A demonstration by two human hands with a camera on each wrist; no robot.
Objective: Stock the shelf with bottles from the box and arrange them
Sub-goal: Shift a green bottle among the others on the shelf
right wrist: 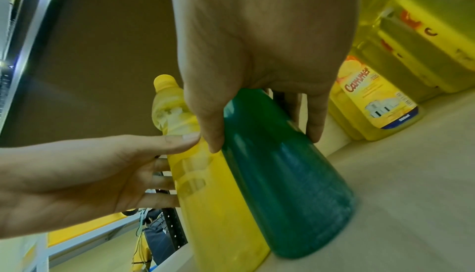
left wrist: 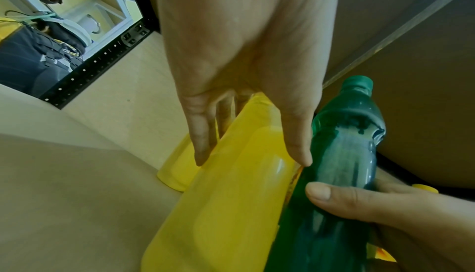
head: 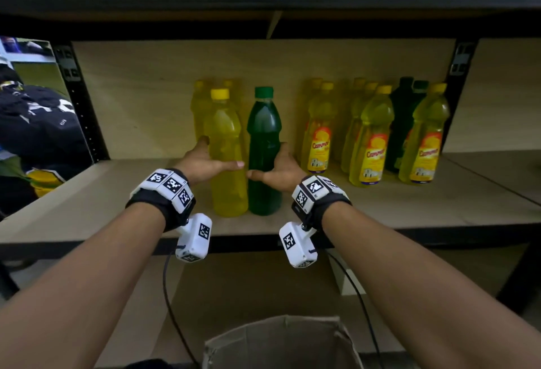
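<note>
A plain yellow bottle (head: pixel 227 122) and a green bottle (head: pixel 263 122) stand upright side by side, touching, near the front of the shelf board (head: pixel 117 201). My left hand (head: pixel 205 160) wraps the yellow bottle (left wrist: pixel 226 205), thumb across its front and fingers behind. My right hand (head: pixel 281 169) wraps the green bottle (right wrist: pixel 282 185) the same way from the right. In the left wrist view the green bottle (left wrist: pixel 342 144) rests against the yellow one. The right wrist view shows both bases down on the board.
More yellow bottles (head: pixel 200 111) stand behind the held pair. To the right is a group of labelled yellow bottles (head: pixel 371 140) with dark green ones (head: pixel 404 111) behind. An open cardboard box (head: pixel 281 339) sits below the shelf edge. Bare board lies to the left.
</note>
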